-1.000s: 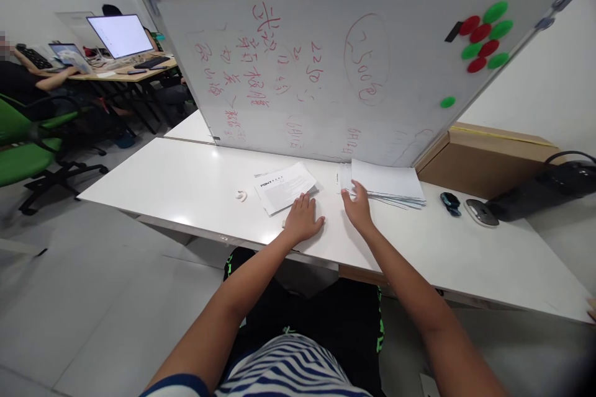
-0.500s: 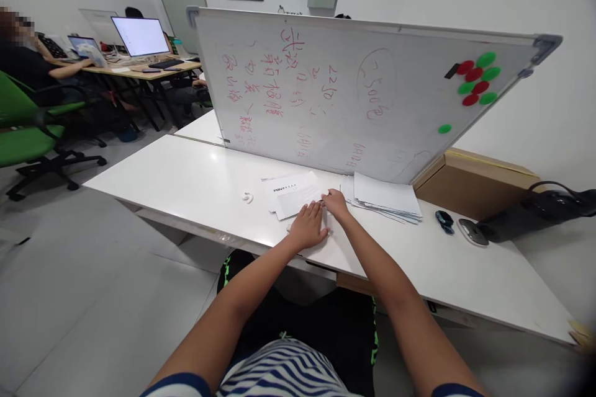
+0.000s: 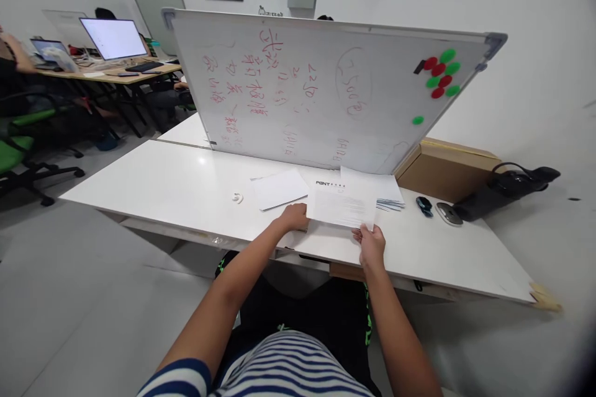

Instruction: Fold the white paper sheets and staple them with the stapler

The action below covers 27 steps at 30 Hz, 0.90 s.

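Note:
A printed sheet of paper [image 3: 342, 205] is raised a little above the white desk, its heading facing up. My right hand [image 3: 372, 245] pinches its lower right corner between thumb and fingers. At the lower left corner, my left hand [image 3: 294, 217] is closed on the sheet's edge; the fingertips are partly hidden. Left of the sheet lies a small stack of white papers [image 3: 279, 189], blank side up. Behind the sheet, to the right, is a thicker paper pile [image 3: 384, 189], partly covered. A small white curled item [image 3: 237, 198] rests on the desk farther left.
A whiteboard [image 3: 316, 130] with red writing and magnets stands on the desk [image 3: 186, 186] behind the papers. To the right are a cardboard box [image 3: 451, 167], a dark watch-like item [image 3: 424, 206], a mouse [image 3: 449, 214] and a black bottle [image 3: 498, 195]. Another person sits far left.
The printed sheet has come up off the left stack and moved right, now held at both lower corners. My hands have moved apart, and the view has turned slightly right.

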Each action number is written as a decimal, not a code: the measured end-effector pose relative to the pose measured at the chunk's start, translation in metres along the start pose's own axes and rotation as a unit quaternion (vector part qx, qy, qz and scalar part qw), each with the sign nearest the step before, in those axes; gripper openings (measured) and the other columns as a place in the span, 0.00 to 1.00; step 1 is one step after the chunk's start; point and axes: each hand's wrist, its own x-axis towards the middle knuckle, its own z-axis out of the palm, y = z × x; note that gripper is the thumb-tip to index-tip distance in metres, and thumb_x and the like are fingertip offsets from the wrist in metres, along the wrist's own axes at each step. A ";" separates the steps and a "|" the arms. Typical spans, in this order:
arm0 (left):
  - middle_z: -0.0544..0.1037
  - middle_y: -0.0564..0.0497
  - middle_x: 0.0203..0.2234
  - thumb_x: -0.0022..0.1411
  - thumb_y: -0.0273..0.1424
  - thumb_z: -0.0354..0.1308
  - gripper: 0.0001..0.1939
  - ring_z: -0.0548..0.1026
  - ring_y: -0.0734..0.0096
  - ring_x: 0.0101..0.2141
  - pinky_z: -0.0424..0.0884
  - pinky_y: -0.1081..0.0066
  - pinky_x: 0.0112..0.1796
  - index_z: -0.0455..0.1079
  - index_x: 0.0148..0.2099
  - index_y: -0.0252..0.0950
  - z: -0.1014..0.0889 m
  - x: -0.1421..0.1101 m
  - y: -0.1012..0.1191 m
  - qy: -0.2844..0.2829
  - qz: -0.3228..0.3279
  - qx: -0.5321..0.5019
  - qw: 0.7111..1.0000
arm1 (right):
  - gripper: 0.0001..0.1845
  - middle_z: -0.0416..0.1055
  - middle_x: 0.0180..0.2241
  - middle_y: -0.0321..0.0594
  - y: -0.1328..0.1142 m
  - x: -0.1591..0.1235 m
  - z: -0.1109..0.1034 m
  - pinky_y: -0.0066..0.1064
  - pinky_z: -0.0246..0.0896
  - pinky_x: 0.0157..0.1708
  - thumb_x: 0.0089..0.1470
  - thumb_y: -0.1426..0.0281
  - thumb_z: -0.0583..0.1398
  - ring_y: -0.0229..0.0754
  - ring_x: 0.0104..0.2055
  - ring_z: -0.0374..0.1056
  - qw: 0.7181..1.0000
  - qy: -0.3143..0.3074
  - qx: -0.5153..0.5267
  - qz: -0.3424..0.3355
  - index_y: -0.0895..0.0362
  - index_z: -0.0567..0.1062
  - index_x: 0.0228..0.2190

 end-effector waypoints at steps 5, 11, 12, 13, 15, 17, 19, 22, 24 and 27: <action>0.75 0.50 0.48 0.68 0.45 0.39 0.22 0.72 0.62 0.47 0.67 0.67 0.44 0.67 0.53 0.42 -0.021 0.004 -0.026 0.091 -0.020 0.012 0.996 | 0.18 0.67 0.23 0.27 0.016 -0.009 -0.028 0.29 0.70 0.31 0.40 0.62 0.67 0.32 0.24 0.68 0.993 0.007 0.120 -0.010 0.54 0.65 0.31; 0.60 0.39 0.61 0.58 0.46 0.57 0.38 0.60 0.51 0.58 0.61 0.61 0.52 0.50 0.65 0.37 -0.035 0.003 -0.069 0.059 -0.125 0.133 0.982 | 0.22 0.69 0.23 0.27 0.018 -0.008 -0.022 0.28 0.69 0.32 0.43 0.59 0.66 0.32 0.24 0.68 0.997 0.005 0.075 -0.032 0.55 0.65 0.35; 0.61 0.38 0.60 0.58 0.46 0.56 0.40 0.62 0.51 0.57 0.61 0.62 0.51 0.47 0.66 0.37 -0.036 0.002 -0.074 0.048 -0.138 0.130 0.981 | 0.22 0.69 0.23 0.27 0.019 -0.008 -0.021 0.28 0.68 0.32 0.43 0.59 0.66 0.32 0.24 0.68 0.997 0.006 0.065 -0.030 0.56 0.65 0.36; 0.64 0.38 0.59 0.59 0.47 0.55 0.40 0.64 0.52 0.56 0.62 0.62 0.49 0.45 0.67 0.38 -0.036 0.001 -0.077 0.043 -0.145 0.124 0.981 | 0.22 0.69 0.23 0.27 0.020 -0.008 -0.021 0.28 0.68 0.32 0.44 0.59 0.65 0.33 0.24 0.69 0.998 0.006 0.063 -0.028 0.56 0.65 0.37; 0.66 0.40 0.57 0.62 0.47 0.51 0.38 0.66 0.53 0.54 0.63 0.64 0.47 0.44 0.67 0.40 -0.037 -0.002 -0.082 0.042 -0.139 0.107 0.984 | 0.21 0.69 0.23 0.28 0.021 -0.008 -0.022 0.27 0.68 0.32 0.44 0.59 0.65 0.33 0.24 0.69 0.997 0.000 0.069 -0.029 0.56 0.66 0.38; 0.65 0.43 0.58 0.64 0.46 0.48 0.31 0.64 0.56 0.56 0.63 0.65 0.48 0.50 0.65 0.42 -0.038 -0.003 -0.084 0.038 -0.117 0.086 0.989 | 0.20 0.69 0.24 0.28 0.021 -0.008 -0.023 0.27 0.68 0.32 0.45 0.60 0.65 0.32 0.24 0.68 0.997 -0.005 0.077 -0.031 0.56 0.67 0.38; 0.65 0.46 0.59 0.66 0.44 0.45 0.23 0.64 0.60 0.56 0.62 0.68 0.48 0.59 0.60 0.43 -0.040 -0.002 -0.084 0.039 -0.096 0.074 0.992 | 0.20 0.69 0.24 0.29 0.021 -0.009 -0.024 0.28 0.68 0.32 0.45 0.61 0.65 0.32 0.24 0.68 0.996 -0.005 0.079 -0.034 0.56 0.68 0.38; 0.73 0.46 0.50 0.69 0.39 0.41 0.18 0.71 0.62 0.49 0.64 0.69 0.44 0.66 0.52 0.40 -0.044 0.000 -0.081 0.066 -0.103 0.082 0.989 | 0.20 0.70 0.25 0.30 0.019 -0.009 -0.023 0.29 0.68 0.32 0.45 0.61 0.64 0.33 0.24 0.68 0.996 -0.005 0.082 -0.037 0.56 0.69 0.38; 0.76 0.42 0.42 0.69 0.35 0.38 0.18 0.74 0.59 0.42 0.65 0.67 0.39 0.68 0.49 0.36 -0.048 0.001 -0.079 0.096 -0.132 0.095 0.982 | 0.20 0.70 0.26 0.30 0.019 -0.010 -0.024 0.29 0.68 0.32 0.45 0.60 0.65 0.33 0.24 0.68 0.995 -0.006 0.087 -0.038 0.56 0.69 0.38; 0.77 0.39 0.36 0.69 0.33 0.37 0.18 0.74 0.56 0.37 0.64 0.65 0.35 0.68 0.46 0.33 -0.055 0.000 -0.078 0.136 -0.173 0.110 0.969 | 0.20 0.70 0.26 0.30 0.018 -0.011 -0.024 0.29 0.68 0.33 0.45 0.60 0.65 0.32 0.25 0.68 0.995 -0.009 0.093 -0.036 0.56 0.70 0.39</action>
